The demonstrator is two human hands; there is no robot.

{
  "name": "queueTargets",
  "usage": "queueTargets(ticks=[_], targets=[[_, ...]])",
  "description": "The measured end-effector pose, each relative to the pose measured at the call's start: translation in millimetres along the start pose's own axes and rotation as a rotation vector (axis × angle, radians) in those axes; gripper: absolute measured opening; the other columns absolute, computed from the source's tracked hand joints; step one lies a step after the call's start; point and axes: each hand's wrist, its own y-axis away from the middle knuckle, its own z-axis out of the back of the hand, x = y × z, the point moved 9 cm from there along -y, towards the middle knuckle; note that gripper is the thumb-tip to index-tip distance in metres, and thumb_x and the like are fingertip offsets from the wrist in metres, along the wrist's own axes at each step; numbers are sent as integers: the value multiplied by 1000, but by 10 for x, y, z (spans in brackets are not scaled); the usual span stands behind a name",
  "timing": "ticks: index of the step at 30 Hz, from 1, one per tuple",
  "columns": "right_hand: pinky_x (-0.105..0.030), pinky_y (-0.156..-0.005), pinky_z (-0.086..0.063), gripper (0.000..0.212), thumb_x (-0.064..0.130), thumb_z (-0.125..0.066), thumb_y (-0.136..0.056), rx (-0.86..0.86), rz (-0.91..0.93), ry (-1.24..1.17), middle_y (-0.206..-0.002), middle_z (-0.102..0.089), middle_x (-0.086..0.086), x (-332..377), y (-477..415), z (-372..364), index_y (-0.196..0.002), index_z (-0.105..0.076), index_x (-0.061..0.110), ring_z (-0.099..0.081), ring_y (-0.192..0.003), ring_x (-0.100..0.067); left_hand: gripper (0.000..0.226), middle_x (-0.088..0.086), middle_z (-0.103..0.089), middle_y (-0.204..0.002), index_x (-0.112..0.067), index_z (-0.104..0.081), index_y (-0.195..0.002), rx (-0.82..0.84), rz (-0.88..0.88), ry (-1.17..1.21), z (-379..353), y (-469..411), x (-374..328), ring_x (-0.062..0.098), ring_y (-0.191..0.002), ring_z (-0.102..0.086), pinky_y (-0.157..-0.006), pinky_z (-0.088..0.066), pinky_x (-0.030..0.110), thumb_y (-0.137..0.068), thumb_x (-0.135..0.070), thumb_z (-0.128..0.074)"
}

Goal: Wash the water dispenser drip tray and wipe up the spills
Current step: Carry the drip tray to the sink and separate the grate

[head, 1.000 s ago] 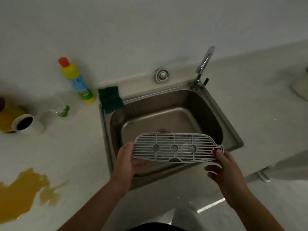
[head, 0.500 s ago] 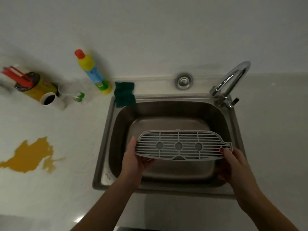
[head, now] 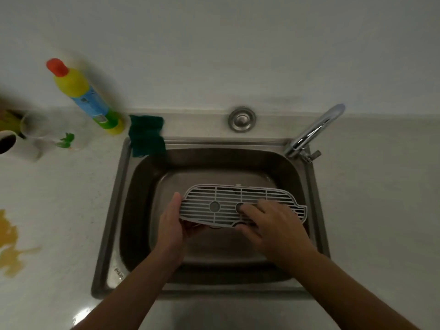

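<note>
Over the sink (head: 119,210), the right hand (head: 273,225) hides the drip tray's (head: 214,198) right half.

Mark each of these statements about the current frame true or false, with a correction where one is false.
1. The drip tray grate is held over the sink basin. True.
2. Only the left hand touches the grate. False: the right hand lies on top of its right part, while the left hand has a grip on its left end.
3. Water is running from the faucet. False: no stream is visible.
4. A green sponge sits at the sink's back left corner. True.
5. The yellow spill on the counter has been wiped up. False: it is on the counter at the left edge of the view.
</note>
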Motion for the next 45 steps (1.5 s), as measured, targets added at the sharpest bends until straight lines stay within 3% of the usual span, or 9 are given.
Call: queueTargets(ticks=[4,9,14,17,23,29,34,38,45], targets=[[-34,-83,-51,52,63,-34,-94,125,-23,54,-109,-68,6,-64,-241,-183,-133,-54,35,-63,-94,-12,48,11,-78,-114,-23,-73,-119,11,18,-10,27,-214,9,28,-106,-76,-84,-64,49,-102,-58,-47],[-40,-85,-53,33,59,-48,-96,285,-38,-28,-108,-68,5,-40,-459,-292,-119,-55,35,-64,-97,-18,48,13,-78,-115,-16,-70,-124,18,57,-25,76,-376,26,29,-107,-75,-90,-62,53,-106,-52,-45],[-40,-84,-52,24,58,-49,-97,350,-69,-6,-105,-67,7,-26,-493,-379,-108,-52,37,-63,-94,-17,49,13,-78,-114,-16,-70,-124,47,67,-61,106,-437,77,29,-105,-76,-80,-65,46,-106,-53,-43],[-39,-81,-52,24,55,-47,-98,296,-48,61,-100,-68,7,9,-467,-309,-107,-55,35,-63,-89,-17,50,16,-78,-113,-15,-73,-119,45,83,-30,117,-400,126,31,-104,-76,-77,-65,45,-105,-53,-44],[-40,-80,-54,33,55,-47,-99,196,71,260,-96,-63,3,84,-330,-15,-119,-54,30,-60,-82,-17,55,15,-78,-116,-14,-72,-125,-1,102,42,144,-220,196,32,-110,-74,-87,-63,49,-104,-57,-45],[-28,-73,-49,14,51,-58,-96,109,-149,24,-86,-59,14,-664,49,401,-99,-60,37,-57,-77,-6,30,4,-81,-96,-30,-68,-110,-127,79,106,141,15,192,28,-100,-74,-63,-64,40,-100,-55,-56],[-20,-54,-34,18,50,-61,-95,67,-362,78,-80,-59,9,-1748,496,240,-91,-61,33,-54,-67,-7,29,12,-67,-118,-32,-63,-112,-169,49,70,117,174,225,33,-107,-68,-60,-64,38,-100,-58,-54],[-26,-55,-40,23,52,-55,-97,61,-478,185,-81,-58,8,-2339,846,-46,-93,-61,30,-56,-68,-10,31,13,-66,-119,-32,-64,-111,-167,50,84,74,275,308,35,-108,-67,-59,-63,37,-100,-59,-53],[-30,-57,-52,23,50,-58,-95,-75,-548,78,-77,-56,10,-2645,1097,-264,-94,-45,31,-54,-62,-6,35,14,-66,-120,-29,-63,-112,-198,24,107,-1,410,338,35,-109,-67,-64,-63,39,-100,-60,-53]])
